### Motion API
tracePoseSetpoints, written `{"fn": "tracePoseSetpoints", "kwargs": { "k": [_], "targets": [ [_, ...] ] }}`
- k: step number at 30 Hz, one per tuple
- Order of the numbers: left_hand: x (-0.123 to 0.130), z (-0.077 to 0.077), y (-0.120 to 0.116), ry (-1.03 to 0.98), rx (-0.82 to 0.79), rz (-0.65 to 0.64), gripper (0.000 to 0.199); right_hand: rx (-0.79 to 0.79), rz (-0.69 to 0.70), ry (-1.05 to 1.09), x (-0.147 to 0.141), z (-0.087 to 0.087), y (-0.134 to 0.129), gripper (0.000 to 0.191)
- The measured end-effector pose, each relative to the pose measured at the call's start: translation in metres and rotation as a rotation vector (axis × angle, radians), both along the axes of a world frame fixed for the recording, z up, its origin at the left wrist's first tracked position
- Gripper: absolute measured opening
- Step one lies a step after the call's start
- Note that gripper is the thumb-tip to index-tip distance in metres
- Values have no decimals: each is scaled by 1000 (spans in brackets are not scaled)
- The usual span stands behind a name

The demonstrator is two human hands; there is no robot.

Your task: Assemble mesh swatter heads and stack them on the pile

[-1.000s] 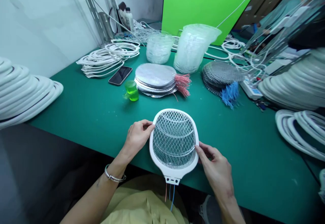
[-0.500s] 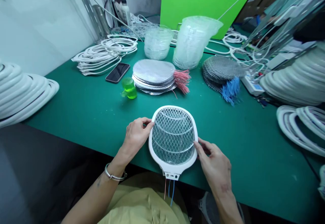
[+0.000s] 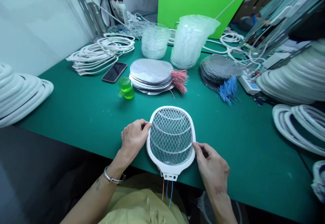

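The white plastic frame of an electric fly swatter (image 3: 194,132), with wire mesh across it, sits between both hands over the near edge of the green table (image 3: 241,142). The left hand (image 3: 134,137) grips its left rim, fingers curled over; the right hand (image 3: 209,166) pinches its lower right rim. Red and blue wires (image 3: 169,190) hang from its neck, past the table edge.
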State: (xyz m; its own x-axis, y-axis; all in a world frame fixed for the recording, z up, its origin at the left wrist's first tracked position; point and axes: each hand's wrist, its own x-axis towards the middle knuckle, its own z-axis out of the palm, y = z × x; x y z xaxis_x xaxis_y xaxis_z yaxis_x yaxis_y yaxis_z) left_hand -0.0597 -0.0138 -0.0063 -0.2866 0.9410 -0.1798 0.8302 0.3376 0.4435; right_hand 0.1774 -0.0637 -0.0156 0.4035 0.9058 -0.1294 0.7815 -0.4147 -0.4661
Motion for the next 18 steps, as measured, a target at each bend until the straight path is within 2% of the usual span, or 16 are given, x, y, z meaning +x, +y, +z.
{"fn": "tracePoseSetpoints", "kwargs": {
  "k": [2,5,10,13,18],
  "targets": [
    [4,0,-2,60,14,-14,25,10,15,-48,-1,0,-2,40],
    [9,-2,-6,133,43,-32,25,-20,4,38,-2,-2,-3,43],
    [8,-4,-8,122,50,-42,24,103,26,70,0,-5,-3,46],
    [7,-4,-7,105,48,-35,24,32,11,191,3,-2,-2,45],
    [7,-5,-7,85,63,-27,24,106,46,23,0,-5,-2,49]
  ]
}}
